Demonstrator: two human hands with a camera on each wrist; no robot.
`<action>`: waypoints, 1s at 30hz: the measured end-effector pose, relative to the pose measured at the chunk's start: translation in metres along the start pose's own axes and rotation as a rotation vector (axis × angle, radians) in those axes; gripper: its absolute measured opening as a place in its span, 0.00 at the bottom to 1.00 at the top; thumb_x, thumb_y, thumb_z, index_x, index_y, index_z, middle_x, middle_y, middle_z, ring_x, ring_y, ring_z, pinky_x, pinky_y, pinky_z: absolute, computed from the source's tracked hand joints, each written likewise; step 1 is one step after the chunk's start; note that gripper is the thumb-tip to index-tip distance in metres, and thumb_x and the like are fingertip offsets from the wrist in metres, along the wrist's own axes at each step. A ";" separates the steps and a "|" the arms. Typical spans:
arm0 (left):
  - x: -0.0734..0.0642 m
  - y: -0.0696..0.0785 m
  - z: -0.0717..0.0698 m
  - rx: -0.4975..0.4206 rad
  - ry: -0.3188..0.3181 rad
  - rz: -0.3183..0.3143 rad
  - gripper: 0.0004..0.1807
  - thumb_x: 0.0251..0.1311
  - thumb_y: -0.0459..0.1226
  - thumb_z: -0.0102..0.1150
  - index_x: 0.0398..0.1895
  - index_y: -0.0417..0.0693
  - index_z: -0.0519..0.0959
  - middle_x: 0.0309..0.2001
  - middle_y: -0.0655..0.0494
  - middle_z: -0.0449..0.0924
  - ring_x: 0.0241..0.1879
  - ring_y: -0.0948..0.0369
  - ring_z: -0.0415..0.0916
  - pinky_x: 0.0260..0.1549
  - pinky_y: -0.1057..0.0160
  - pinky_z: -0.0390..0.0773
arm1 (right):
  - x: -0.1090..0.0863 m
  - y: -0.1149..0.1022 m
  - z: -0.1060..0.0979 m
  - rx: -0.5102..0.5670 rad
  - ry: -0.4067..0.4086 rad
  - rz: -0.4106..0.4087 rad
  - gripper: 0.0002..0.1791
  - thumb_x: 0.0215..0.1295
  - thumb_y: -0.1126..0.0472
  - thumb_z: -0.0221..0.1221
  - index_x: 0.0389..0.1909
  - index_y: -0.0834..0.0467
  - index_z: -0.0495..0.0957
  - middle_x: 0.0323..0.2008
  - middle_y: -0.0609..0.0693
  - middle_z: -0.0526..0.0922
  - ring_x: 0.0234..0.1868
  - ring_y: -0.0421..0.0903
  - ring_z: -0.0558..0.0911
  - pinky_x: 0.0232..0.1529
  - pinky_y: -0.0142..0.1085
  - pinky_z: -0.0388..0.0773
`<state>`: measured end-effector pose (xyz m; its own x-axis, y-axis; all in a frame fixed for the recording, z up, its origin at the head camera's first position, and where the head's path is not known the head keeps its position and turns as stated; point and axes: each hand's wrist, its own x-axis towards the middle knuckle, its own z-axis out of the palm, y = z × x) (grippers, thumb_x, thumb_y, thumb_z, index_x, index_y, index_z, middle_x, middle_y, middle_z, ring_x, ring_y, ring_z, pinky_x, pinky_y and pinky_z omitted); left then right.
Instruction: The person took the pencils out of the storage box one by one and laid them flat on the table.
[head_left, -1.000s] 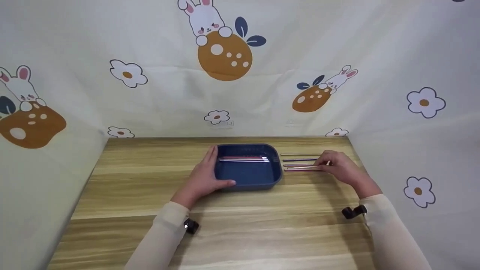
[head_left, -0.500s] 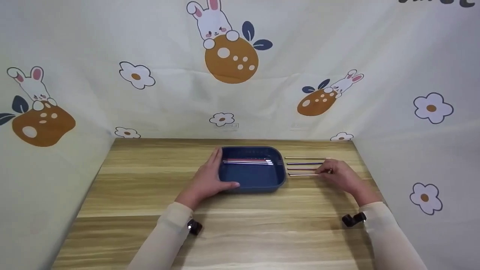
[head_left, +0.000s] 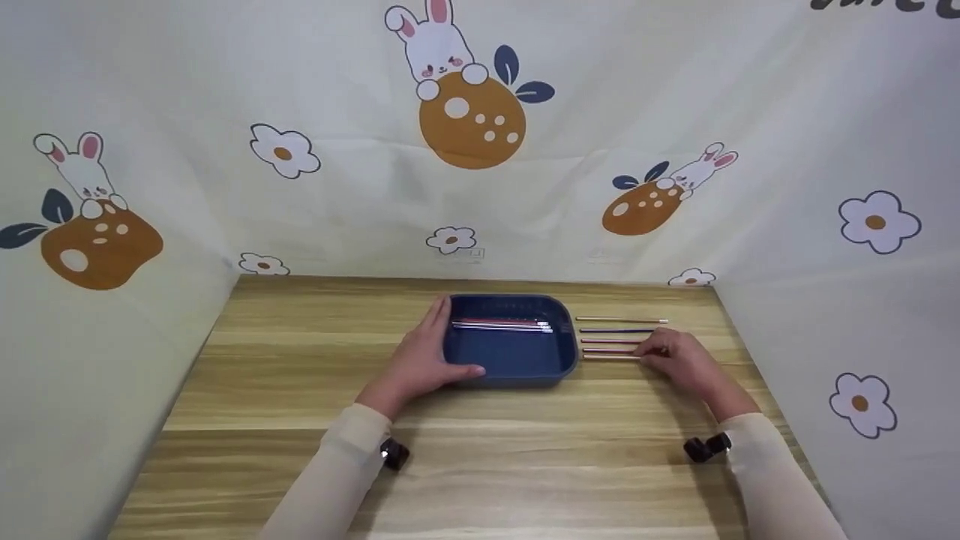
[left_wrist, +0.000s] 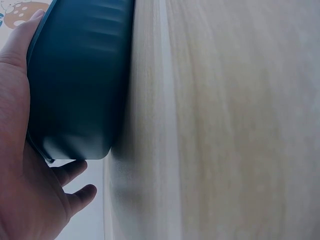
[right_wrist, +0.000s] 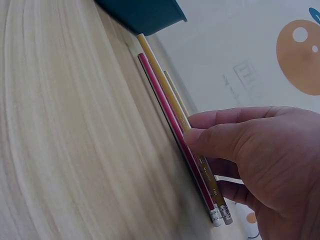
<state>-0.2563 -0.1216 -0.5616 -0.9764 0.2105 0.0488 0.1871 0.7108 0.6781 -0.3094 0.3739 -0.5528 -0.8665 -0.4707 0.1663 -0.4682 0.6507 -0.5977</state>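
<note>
My left hand (head_left: 420,356) grips the left end of a blue box (head_left: 517,381), thumb over its near rim and fingers at the far left corner. In the left wrist view the box's wall (left_wrist: 82,80) stands beside the palm. Inside the box lie several pencils (head_left: 499,325), side by side. Right of the box my right hand (head_left: 682,364) pinches a gold pencil (right_wrist: 160,75) between thumb and fingers. A magenta pencil (right_wrist: 159,92) runs alongside it. Farther back in the row are a dark blue pencil (head_left: 615,330) and another gold pencil (head_left: 619,320); my fingers cover parts of some pencils.
The wood-grain table (head_left: 555,457) meets a cream printed cloth (head_left: 360,202) behind and on both sides. The pencil row lies close to the box's right wall. Black wrist cameras sit on both cream sleeves (head_left: 780,465).
My right hand has moved the gold pencil toward the near side, past the pink one, to the near end of the row. The left hand stays on the box; the head view has shifted slightly.
</note>
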 end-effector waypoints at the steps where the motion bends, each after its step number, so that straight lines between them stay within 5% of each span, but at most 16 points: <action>1: 0.000 0.000 0.000 -0.002 0.001 0.006 0.80 0.49 0.67 0.84 0.93 0.49 0.41 0.92 0.48 0.37 0.85 0.37 0.53 0.81 0.34 0.58 | -0.001 0.001 0.001 -0.006 0.002 0.004 0.07 0.67 0.74 0.73 0.41 0.60 0.93 0.40 0.50 0.89 0.42 0.43 0.84 0.45 0.29 0.78; 14: 0.000 0.002 0.003 -0.005 0.000 0.011 0.80 0.49 0.67 0.84 0.93 0.49 0.41 0.92 0.50 0.36 0.85 0.38 0.53 0.81 0.35 0.58 | -0.005 0.007 0.007 -0.083 -0.021 0.052 0.08 0.67 0.73 0.73 0.41 0.58 0.94 0.41 0.48 0.89 0.44 0.47 0.84 0.48 0.37 0.81; 30: 0.000 0.000 -0.002 -0.012 -0.004 0.006 0.80 0.49 0.67 0.84 0.93 0.49 0.41 0.92 0.49 0.37 0.85 0.37 0.52 0.81 0.33 0.56 | -0.001 0.002 0.009 -0.033 0.008 0.065 0.08 0.68 0.72 0.74 0.42 0.57 0.94 0.42 0.49 0.89 0.48 0.50 0.84 0.53 0.39 0.79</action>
<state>-0.2560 -0.1228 -0.5603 -0.9749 0.2168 0.0500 0.1912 0.7014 0.6866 -0.3081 0.3706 -0.5613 -0.8964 -0.4222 0.1348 -0.4167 0.6993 -0.5809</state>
